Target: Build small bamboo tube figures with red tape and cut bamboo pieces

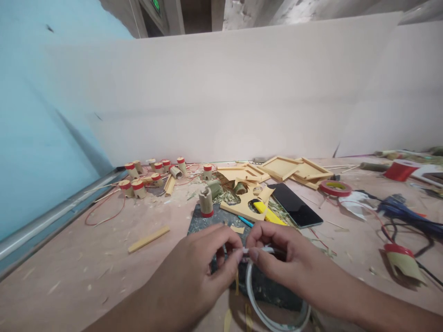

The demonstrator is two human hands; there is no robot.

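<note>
My left hand [211, 263] pinches the end of a short white strip between thumb and forefinger. Close beside it, my right hand [287, 256] is pinched on the same strip, near a thin white ring that looks like a roll of narrow tape [254, 295]. The ring hangs below my right hand, over a dark cutting mat [199, 221]. Just beyond my fingers stands a bamboo tube with a red band [206, 203] at its base. A blue pen [245, 221] and a yellow utility knife [268, 213] lie past my right hand.
Several red-banded bamboo tubes [138, 188] stand at the back left. A wood strip [148, 239] lies left of the mat. Toward the right are a phone [296, 205], red tape [335, 188], a red spool [401, 169] and another bamboo tube [404, 267]. Wooden frames [282, 167] rest near the white board.
</note>
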